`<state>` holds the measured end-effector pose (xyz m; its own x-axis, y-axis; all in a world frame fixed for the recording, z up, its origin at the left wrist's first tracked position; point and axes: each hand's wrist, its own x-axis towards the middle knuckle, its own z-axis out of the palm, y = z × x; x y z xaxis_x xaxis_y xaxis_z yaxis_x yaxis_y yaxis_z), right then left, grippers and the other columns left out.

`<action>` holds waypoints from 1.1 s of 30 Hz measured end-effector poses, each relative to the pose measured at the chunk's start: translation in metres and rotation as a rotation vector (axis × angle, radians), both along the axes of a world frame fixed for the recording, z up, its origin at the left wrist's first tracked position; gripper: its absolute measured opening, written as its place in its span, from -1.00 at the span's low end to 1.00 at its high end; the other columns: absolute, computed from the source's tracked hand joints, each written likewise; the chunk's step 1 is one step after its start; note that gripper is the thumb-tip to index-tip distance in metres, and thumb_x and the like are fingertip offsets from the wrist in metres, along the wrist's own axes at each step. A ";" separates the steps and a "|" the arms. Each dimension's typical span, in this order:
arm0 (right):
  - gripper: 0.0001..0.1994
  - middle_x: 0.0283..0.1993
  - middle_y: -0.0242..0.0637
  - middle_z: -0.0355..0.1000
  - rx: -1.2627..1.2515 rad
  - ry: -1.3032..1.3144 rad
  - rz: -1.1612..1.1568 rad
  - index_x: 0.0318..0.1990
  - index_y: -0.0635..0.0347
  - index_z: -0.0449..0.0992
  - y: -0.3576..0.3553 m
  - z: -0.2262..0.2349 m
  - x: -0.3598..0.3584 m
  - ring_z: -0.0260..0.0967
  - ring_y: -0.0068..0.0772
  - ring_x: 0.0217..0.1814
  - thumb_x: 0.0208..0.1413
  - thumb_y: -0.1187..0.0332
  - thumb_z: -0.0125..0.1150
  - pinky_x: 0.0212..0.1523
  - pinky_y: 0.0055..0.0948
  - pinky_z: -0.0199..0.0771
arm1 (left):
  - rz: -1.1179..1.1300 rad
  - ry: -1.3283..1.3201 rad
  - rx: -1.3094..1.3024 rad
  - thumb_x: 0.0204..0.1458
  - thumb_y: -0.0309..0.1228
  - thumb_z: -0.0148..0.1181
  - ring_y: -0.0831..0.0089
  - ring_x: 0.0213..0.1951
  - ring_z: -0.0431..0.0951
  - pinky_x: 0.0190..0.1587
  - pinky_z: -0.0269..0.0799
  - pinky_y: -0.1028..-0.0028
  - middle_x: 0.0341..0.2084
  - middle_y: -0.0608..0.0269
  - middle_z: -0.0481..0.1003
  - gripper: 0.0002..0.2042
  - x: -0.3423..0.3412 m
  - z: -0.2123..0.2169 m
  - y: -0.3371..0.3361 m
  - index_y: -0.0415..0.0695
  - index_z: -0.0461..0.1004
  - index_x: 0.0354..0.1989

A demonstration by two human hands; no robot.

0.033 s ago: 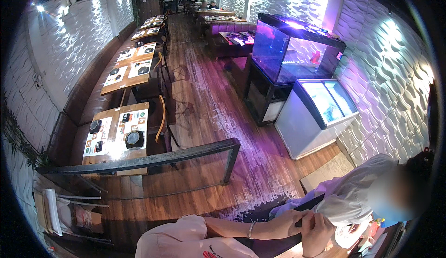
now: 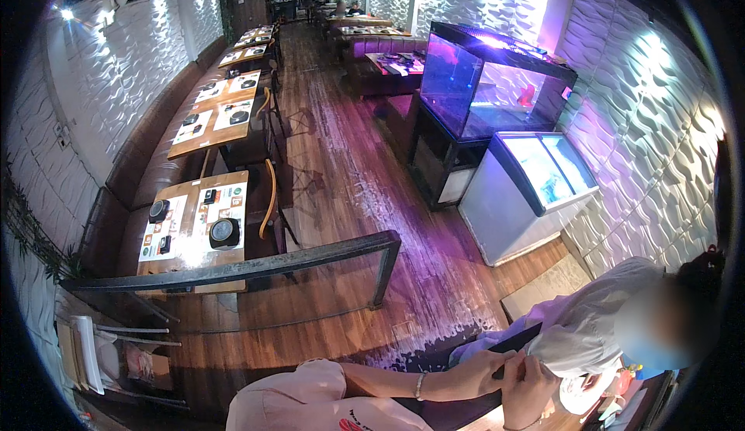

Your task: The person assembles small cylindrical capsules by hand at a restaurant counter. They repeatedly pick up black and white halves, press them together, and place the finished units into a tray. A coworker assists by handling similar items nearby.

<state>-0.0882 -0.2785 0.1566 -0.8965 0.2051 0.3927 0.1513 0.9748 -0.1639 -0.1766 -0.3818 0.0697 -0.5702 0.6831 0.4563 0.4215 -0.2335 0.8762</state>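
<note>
At the lower right, my left hand (image 2: 481,370) and my right hand (image 2: 529,391) are brought together, fingertips meeting. A beaded bracelet (image 2: 420,386) circles my left wrist, below a pale short sleeve (image 2: 291,396). The fingers of both hands are curled and pinched; whatever they hold, if anything, is too small or hidden to make out. Just beyond the hands shows the edge of a dark flat surface (image 2: 521,339). Close to their right stands another person in a pale shirt (image 2: 594,322).
A dark-framed low partition (image 2: 310,260) crosses ahead. Behind it, set tables (image 2: 180,229) line a brown bench (image 2: 128,190) at the left. A white glass-topped freezer (image 2: 504,214) and a lit aquarium (image 2: 450,82) stand at the right. Small colourful items (image 2: 625,380) lie beside the person.
</note>
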 end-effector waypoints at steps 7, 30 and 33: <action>-0.65 -0.61 -0.07 0.41 0.181 0.128 0.078 -0.54 0.22 0.43 -0.013 0.003 -0.011 0.41 0.02 -0.60 0.26 0.23 0.21 -0.44 -0.12 0.33 | -0.214 0.005 -0.131 0.19 -0.29 0.24 -0.04 -0.34 0.57 -0.28 0.44 0.24 -0.40 -0.13 0.51 -0.70 -0.015 -0.030 0.005 -0.20 0.42 -0.02; -0.74 -0.49 -0.22 0.43 -0.080 -0.057 0.228 -0.19 0.19 0.49 0.007 0.012 0.001 0.49 -0.08 -0.46 0.26 0.17 0.27 -0.47 -0.14 0.40 | -0.232 -0.133 0.068 0.21 -0.11 0.24 0.00 -0.50 0.46 -0.37 0.40 0.25 -0.53 -0.09 0.46 -0.63 -0.023 -0.008 0.000 -0.22 0.45 -0.13; -0.72 -0.42 -0.19 0.44 -0.129 -0.103 0.319 -0.11 0.22 0.49 0.014 0.012 0.002 0.48 -0.09 -0.45 0.19 0.24 0.36 -0.43 -0.17 0.42 | -0.231 -0.074 0.013 0.19 -0.16 0.28 -0.07 -0.42 0.54 -0.33 0.42 0.24 -0.45 -0.09 0.53 -0.66 -0.028 -0.002 -0.007 -0.21 0.45 -0.14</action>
<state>-0.0865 -0.2648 0.1688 -0.9569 -0.0495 0.2863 -0.1353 0.9480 -0.2880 -0.2046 -0.3890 0.0677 -0.4321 0.7937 0.4283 0.2901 -0.3273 0.8993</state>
